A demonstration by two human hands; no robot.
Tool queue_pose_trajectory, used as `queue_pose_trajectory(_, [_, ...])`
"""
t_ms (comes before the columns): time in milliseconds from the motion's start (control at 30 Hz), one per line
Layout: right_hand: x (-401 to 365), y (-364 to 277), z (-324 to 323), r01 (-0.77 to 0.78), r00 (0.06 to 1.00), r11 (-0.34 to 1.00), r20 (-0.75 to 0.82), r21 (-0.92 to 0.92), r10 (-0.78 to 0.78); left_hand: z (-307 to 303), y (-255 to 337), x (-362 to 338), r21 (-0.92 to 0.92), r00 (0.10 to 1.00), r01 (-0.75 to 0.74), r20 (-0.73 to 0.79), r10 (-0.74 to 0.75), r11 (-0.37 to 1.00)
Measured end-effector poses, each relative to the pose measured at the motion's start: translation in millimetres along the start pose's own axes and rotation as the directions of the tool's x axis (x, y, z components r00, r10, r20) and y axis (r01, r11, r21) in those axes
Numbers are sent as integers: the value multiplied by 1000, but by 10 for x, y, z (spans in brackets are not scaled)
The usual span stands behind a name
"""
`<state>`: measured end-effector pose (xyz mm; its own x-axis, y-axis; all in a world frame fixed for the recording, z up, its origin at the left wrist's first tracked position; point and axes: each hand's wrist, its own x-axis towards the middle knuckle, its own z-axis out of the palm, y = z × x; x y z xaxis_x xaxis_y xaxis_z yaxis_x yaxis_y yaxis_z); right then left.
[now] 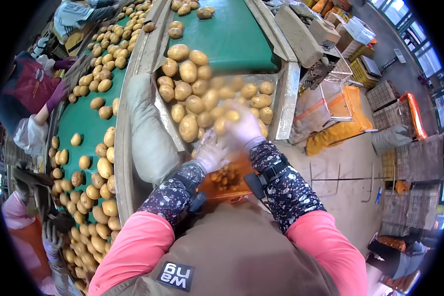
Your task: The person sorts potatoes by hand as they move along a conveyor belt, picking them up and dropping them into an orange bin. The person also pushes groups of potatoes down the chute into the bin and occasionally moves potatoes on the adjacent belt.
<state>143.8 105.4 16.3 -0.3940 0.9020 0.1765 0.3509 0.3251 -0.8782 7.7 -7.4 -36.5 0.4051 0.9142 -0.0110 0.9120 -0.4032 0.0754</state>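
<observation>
Tan, smooth-skinned potatoes (188, 104) lie heaped in the metal tray (287, 106), just beyond both hands. The right hand (242, 129) is blurred over them, with the left hand (212, 154) beside it. I cannot tell either hand's grip.

Grey concrete floor (350, 158) spreads toward three o'clock, with stacked crates (382, 93) and orange mesh sacks (330, 133); daylit windows (431, 59) at two o'clock.

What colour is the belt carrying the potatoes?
The belt is green, seen best in the head view.
</observation>
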Motion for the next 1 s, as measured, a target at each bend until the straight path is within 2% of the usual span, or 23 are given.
queue_pose_trajectory(67, [-62, 96, -57, -146, 986, 989, 80, -12, 147, -64, 0, -58, 35, 989, -119, 91, 115, 992])
queue_pose_trajectory(100, [-78, 87, -77, -225, 967, 974, 114, -20, 226, -30, -22, -107, 17, 988, -155, 28, 155, 988])
queue_pose_trajectory(167, [-65, 121, -53, -264, 947, 959, 160, -105, 278, 146, -66, -224, -12, 968, -231, -99, 229, 973])
queue_pose_trajectory(200, [-16, 144, -72, -280, 942, 950, 152, -136, 299, 161, -138, -191, 34, 954, -256, -152, 258, 966])
queue_pose_trajectory(267, [-33, 218, -165, -209, 971, 971, 98, -115, 220, 231, -100, -219, 21, 964, -156, -216, 157, 987])
queue_pose_trajectory(300, [-46, 162, -234, -104, 994, 992, 33, -64, 106, 208, -93, -199, 12, 963, -106, -247, 106, 994])
queue_pose_trajectory(400, [-47, -169, -734, 166, 956, 985, -239, -39, -170, -96, -73, -35, -7, 989, -82, -126, 81, 997])
queue_pose_trajectory(433, [81, -112, -985, 239, 937, 943, -311, 232, -161, -153, -82, 23, -18, 993, -76, -87, 75, 997])
queue_pose_trajectory(467, [81, -353, -1374, 263, 923, 884, -369, 387, -114, -138, -90, 69, -50, 995, -81, -54, 79, 995])
queue_pose_trajectory(500, [176, -288, -1865, 409, 781, 911, -501, -40, -373, -124, -86, 76, -55, 996, -80, -44, 77, 995])
queue_pose_trajectory(533, [271, -223, -2356, 359, 558, 804, -581, -475, -593, -105, -70, 74, -59, 997, -78, -34, 76, 995])
queue_pose_trajectory(567, [249, -492, -2832, 220, 346, 581, -494, -784, -798, -97, -66, 65, -60, 997, -78, -19, 77, 995])
queue_pose_trajectory(600, [278, -413, -3434, 7, 303, 436, -414, -900, -858, -141, -63, 72, -58, 997, -66, 34, 68, 996])
queue_pose_trajectory(633, [265, -456, -3762, -265, 388, 376, -456, -888, -801, -114, -81, 88, -54, 997, -69, 10, 70, 996])
queue_pose_trajectory(667, [262, -480, -3956, -511, 449, 263, -514, -819, -731, -60, -109, 104, -51, 997, -73, -14, 72, 996])
queue_pose_trajectory(767, [302, -156, -4067, -688, 556, 77, -593, -721, -582, -20, -80, 86, -45, 997, -74, -33, 73, 996])
queue_pose_trajectory(800, [247, -515, -3583, -583, 649, 240, -623, -776, -436, -22, -82, 55, -38, 997, -70, -25, 69, 997])
queue_pose_trajectory(833, [333, -245, -3459, -320, 703, 337, -460, -886, -542, -46, -84, 47, -40, 997, -70, -13, 70, 997])
queue_pose_trajectory(867, [448, 35, -3243, 180, 721, 615, -322, -768, -613, -86, -79, 58, -41, 998, -70, 0, 71, 997])
queue_pose_trajectory(900, [464, -52, -2776, 257, 843, 735, -227, -628, -488, -115, -73, 77, -42, 997, -74, 10, 74, 996])
queue_pose_trajectory(933, [480, -140, -2308, 253, 931, 849, -123, -464, -345, -126, -61, 79, -28, 997, -78, 6, 78, 997])
queue_pose_trajectory(967, [442, -96, -1872, 258, 960, 907, -13, -334, -278, -132, -51, 73, -15, 997, -82, 2, 82, 997])
queue_pose_trajectory(1000, [421, -224, -1543, 299, 954, 795, 155, -528, -256, -136, -52, 43, 1, 997, -77, 1, 77, 997])
